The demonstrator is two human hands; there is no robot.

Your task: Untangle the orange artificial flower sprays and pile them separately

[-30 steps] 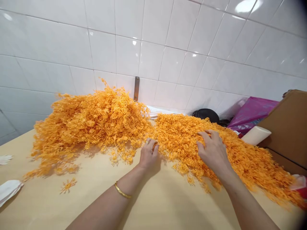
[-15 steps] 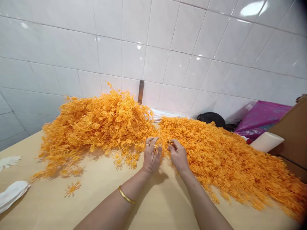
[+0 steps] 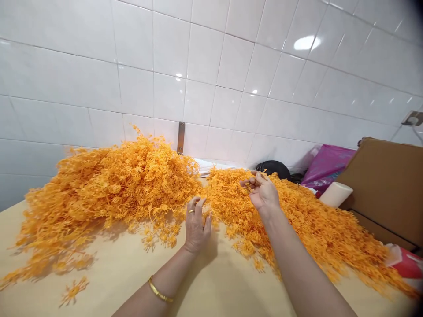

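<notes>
A person's left hand (image 3: 197, 228), fingers loosely curled, near orange sprigs (image 3: 132, 189) heaped on a bench (image 3: 125, 268), right hand (image 3: 265, 193) over them, fingers bent, either grip unclear

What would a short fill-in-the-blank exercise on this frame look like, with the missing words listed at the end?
1. The left hand wears a ____ on one finger.
2. The gold bangle is worn on the person's ____ arm.
3. The right hand is raised over a pile of artificial flower pieces that are ____ in colour.
4. The wall behind the table is covered with white ____.

Missing words: ring; left; orange; tiles.
</notes>
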